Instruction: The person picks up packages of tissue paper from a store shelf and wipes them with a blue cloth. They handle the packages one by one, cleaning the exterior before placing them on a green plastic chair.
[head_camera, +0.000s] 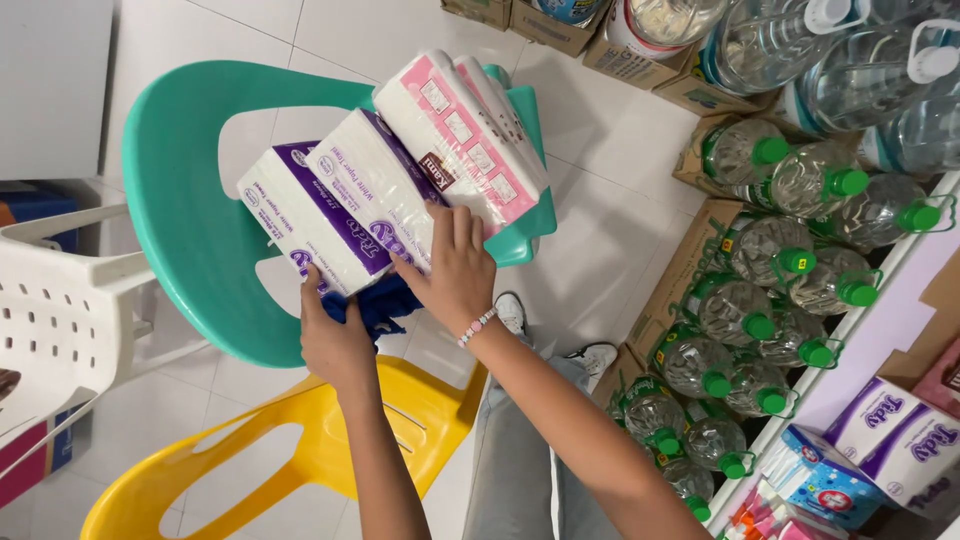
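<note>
The two forearms rise from the bottom edge, cut off below the elbow. The left hand (335, 345) is tucked under the purple packs (335, 205); its fingers are hidden behind them and a dark blue cloth (375, 303), so I cannot tell how it grips. The right hand (455, 270), with a bead bracelet at the wrist, lies flat and open, fingers spread on the seam between the purple packs and the pink packs (465, 140).

All the packs are white, plastic-wrapped bricks of tissue, lying tilted on the seat of a teal chair (180, 200). The purple ones carry a purple band, the pink ones a pink band with small white squares. How many pink packs are stacked is hard to make out.

Below sits a yellow chair (300, 440), partly hidden by the arms. A white chair (60, 310) is cut off at the left edge. To the right, green-capped bottles (760, 290) stand in brown cartons, and more purple-and-white tissue packs lie in the lower right corner, cut off.
</note>
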